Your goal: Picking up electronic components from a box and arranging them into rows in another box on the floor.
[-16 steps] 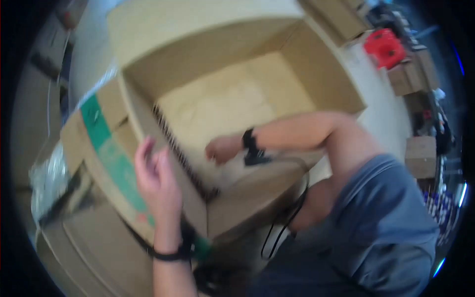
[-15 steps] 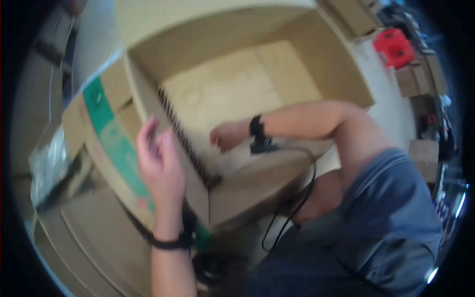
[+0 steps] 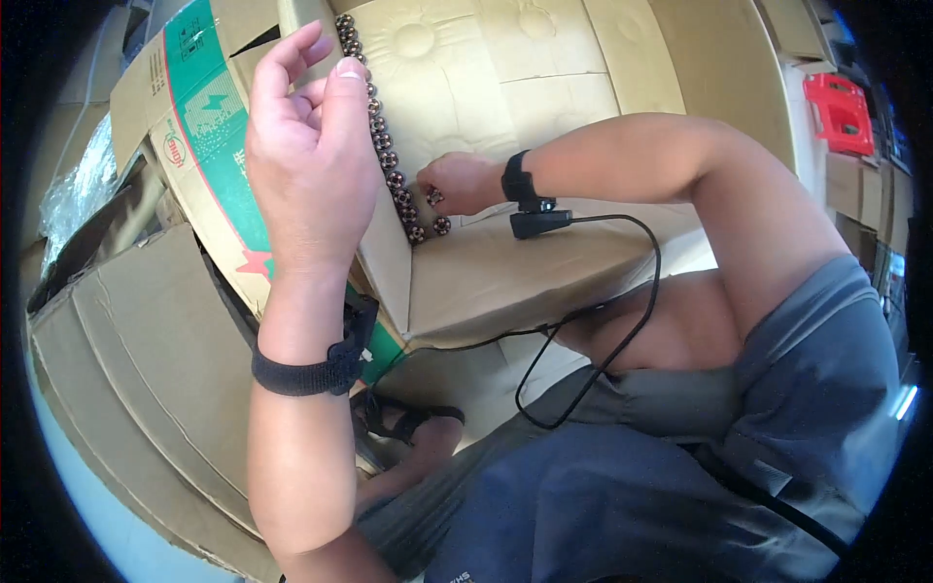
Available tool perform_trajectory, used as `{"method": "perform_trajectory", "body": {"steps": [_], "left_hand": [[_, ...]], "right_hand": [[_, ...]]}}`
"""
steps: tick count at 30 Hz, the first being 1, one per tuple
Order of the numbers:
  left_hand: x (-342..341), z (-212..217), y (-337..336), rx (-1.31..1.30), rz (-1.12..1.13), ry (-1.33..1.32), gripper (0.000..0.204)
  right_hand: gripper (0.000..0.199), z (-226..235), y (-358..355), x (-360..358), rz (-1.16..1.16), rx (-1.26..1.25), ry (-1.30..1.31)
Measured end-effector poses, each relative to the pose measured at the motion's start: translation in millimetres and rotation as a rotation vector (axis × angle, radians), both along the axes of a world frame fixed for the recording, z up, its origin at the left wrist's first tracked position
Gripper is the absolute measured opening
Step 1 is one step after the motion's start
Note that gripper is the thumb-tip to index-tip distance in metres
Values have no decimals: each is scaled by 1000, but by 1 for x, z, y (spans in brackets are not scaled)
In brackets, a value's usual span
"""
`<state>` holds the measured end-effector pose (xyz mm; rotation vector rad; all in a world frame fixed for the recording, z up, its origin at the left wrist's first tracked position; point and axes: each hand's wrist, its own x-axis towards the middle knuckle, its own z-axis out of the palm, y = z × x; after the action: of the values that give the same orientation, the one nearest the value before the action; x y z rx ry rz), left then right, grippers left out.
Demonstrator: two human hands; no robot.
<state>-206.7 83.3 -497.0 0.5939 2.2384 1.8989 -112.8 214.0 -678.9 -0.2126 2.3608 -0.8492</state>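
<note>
An open cardboard box stands before me. Along its left inner wall runs a row of small round parts, dark with copper-coloured segments. One more part lies beside the near end of this row. Inside the box, low over its floor, my right hand pinches a similar round part in its fingertips. My left hand is raised at the box's left wall. Its fingers are loosely curled and apart, and I see nothing in them.
Left of the box is a carton with a green band, and nearer, folded cardboard. Clear plastic wrap lies at the far left. From the black right wrist device hangs a looping cable. A red plastic item is at the right.
The whole view has shifted and sharpened; the box sits higher in the picture. My right hand remains near the row's near end, and my left hand is still by the left wall.
</note>
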Motion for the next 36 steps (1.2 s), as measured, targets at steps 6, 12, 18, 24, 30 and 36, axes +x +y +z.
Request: {"method": "perform_trajectory", "body": {"steps": [6, 12, 18, 24, 30, 36], "left_hand": [[1, 4, 2, 16, 2, 9, 33], [1, 5, 2, 17, -22, -37, 33], [-1, 4, 4, 39, -39, -36, 32], [-3, 1, 1, 54, -36, -42, 32], [0, -2, 2, 66, -36, -34, 33], [7, -2, 5, 58, -40, -43, 34]], "right_hand": [[25, -17, -6, -4, 22, 35, 167], [23, -11, -7, -7, 53, -4, 18], [28, -19, -3, -5, 42, 110, -288], [27, -9, -7, -8, -200, -92, -559], [20, -39, -6, 6, -433, -293, -743], [17, -92, 5, 16, -95, -208, -512]]}}
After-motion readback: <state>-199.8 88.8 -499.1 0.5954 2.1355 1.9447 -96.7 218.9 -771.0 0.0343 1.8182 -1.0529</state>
